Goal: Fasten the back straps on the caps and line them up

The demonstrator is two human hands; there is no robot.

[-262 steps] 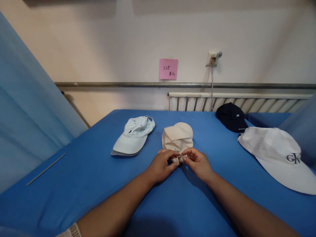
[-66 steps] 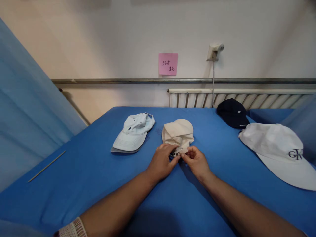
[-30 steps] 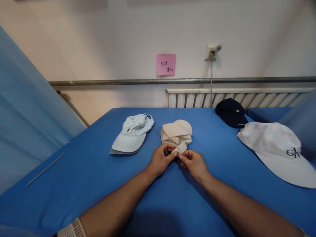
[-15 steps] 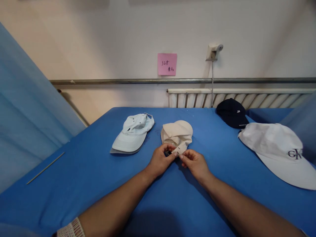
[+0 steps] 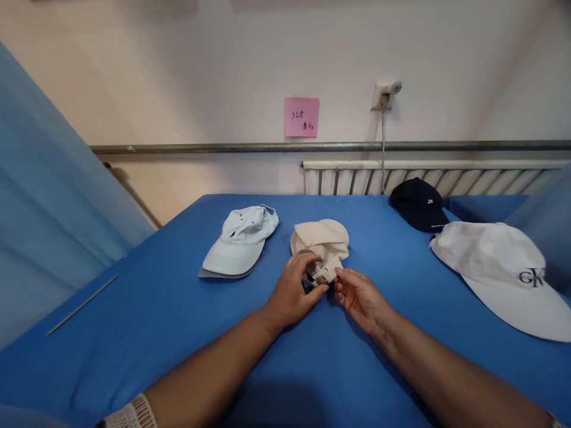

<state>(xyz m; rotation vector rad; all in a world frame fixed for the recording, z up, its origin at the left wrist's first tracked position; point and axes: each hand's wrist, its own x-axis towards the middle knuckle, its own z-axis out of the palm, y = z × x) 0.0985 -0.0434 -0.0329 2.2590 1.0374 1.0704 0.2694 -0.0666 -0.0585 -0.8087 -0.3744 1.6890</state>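
Note:
A beige baseball cap [image 5: 322, 233] lies in the middle of the blue-covered table, its back strap with a small metal buckle [image 5: 326, 270] turned toward me. My right hand [image 5: 363, 300] pinches the strap's right side between thumb and fingertips. At the strap's left, my left hand [image 5: 292, 291] is curved with thumb and fingers spread apart, close around the strap end and the cap's rear opening. Whether its fingertips touch the cloth is hard to see. Left of these stand stacked caps, a pale blue cap [image 5: 236, 241] on top with a grey brim below it.
To the right lie a white cap [image 5: 495, 255] with dark letters and a navy cap [image 5: 417, 205] behind it. A thin stick [image 5: 82, 304] rests on the blue sheet [image 5: 147, 345] at left. Blue curtains [image 5: 49, 196] hang at the side; a radiator [image 5: 348, 178] stands behind.
My left hand's thumb and fingers have opened from their pinch on the strap. My right hand has shifted slightly right, still pinching it; the strap has turned a little.

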